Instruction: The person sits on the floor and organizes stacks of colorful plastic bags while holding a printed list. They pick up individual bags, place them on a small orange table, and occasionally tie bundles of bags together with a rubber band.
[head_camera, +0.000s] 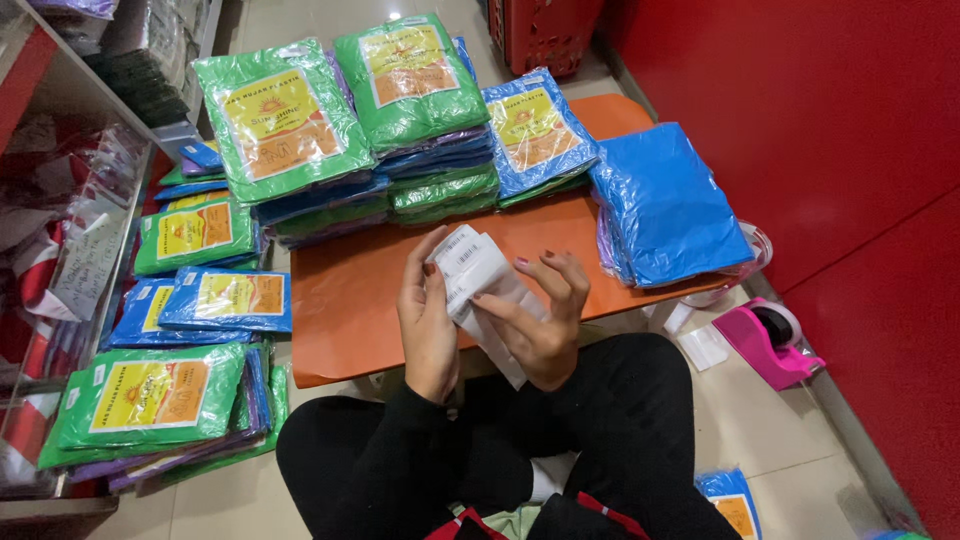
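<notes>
The person sits cross-legged on the tiled floor (760, 440) and holds a long white paper strip of stickers (480, 290) over the near edge of the low orange bench (350, 300). The strip is thin and crumpled at its top, and its long axis runs from the upper left, near the left thumb, down to the lower right, where its loose end hangs above the lap. The left hand (428, 325) has its fingers closed on the left edge of the strip, and the right hand (545, 315) pinches the strip with thumb and forefinger while the other fingers are spread. On the bench lie stacks of flat, glossy plastic packets (420, 100) in green, blue and purple, most with a yellow and orange label. A plain blue packet (665, 205) lies at the right end. More such packets (160, 395) are piled on the floor at the left. A pink plastic tape dispenser (775, 340) stands on the floor at the right.
</notes>
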